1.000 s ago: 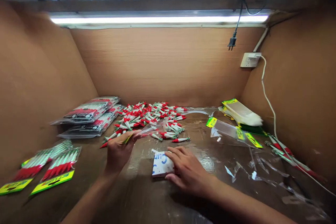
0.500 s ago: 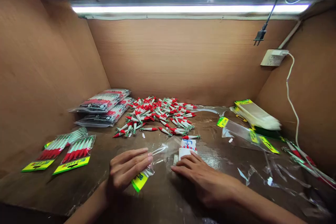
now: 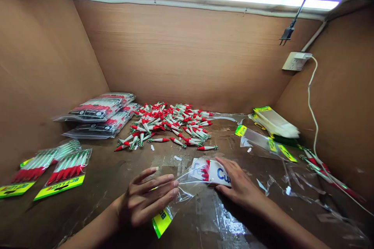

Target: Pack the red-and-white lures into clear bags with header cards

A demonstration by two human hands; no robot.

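Note:
My left hand (image 3: 147, 196) pinches a clear plastic bag (image 3: 162, 222) whose yellow-green header hangs below my fingers. The clear end of the bag stretches right, toward a white card holder (image 3: 221, 175) with blue handwriting. My right hand (image 3: 241, 184) grips that holder at its right end, thumb in front and fingers behind. Red lure tips (image 3: 205, 172) show across the holder's middle; the rest of those lures is hidden. The holder's left part seems to lie under or inside the clear film; I cannot tell which. Behind both hands spreads a pile of red-and-white fishing lures (image 3: 166, 120).
Filled lure packs (image 3: 62, 169) lie at left, before a stack of larger bagged packs (image 3: 96, 111). Header bags (image 3: 276, 124) are stacked at back right, with loose bags (image 3: 263, 140) in front. Plastic scraps (image 3: 288, 190) and a white cord (image 3: 311, 101) are at right.
My right hand has moved right and turned the white holder sideways, showing more writing. My left hand has shifted slightly right and down with the bag. The view has tilted downward.

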